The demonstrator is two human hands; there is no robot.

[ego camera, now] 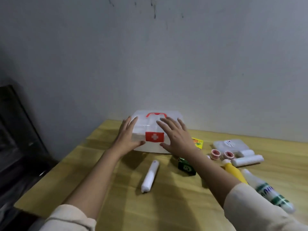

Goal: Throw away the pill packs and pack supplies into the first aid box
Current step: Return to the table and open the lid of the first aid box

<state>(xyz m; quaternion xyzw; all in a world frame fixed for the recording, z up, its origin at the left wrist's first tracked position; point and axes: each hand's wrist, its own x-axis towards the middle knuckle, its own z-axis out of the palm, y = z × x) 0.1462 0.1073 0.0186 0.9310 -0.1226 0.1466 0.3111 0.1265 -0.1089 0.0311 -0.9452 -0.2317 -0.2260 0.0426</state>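
Observation:
A translucent white first aid box (pixel 150 125) with a red handle and a red cross label stands closed at the back of the wooden table (pixel 116 189). My left hand (pixel 127 137) lies against its left front, fingers spread. My right hand (pixel 175 135) hovers at its right front, fingers apart, holding nothing. A white gauze roll (pixel 150 175) lies in front of the box. A dark green carton (pixel 185 165) and a yellow packet (pixel 198 142) sit beside my right wrist.
To the right lie two pink tape rolls (pixel 222 154), white bandage rolls (pixel 248 160), a flat white packet (pixel 229 145), a yellow tube (pixel 233 170) and a green-and-white bottle (pixel 270 192). A grey wall stands behind. Dark furniture (pixel 18 139) is left of the table's edge.

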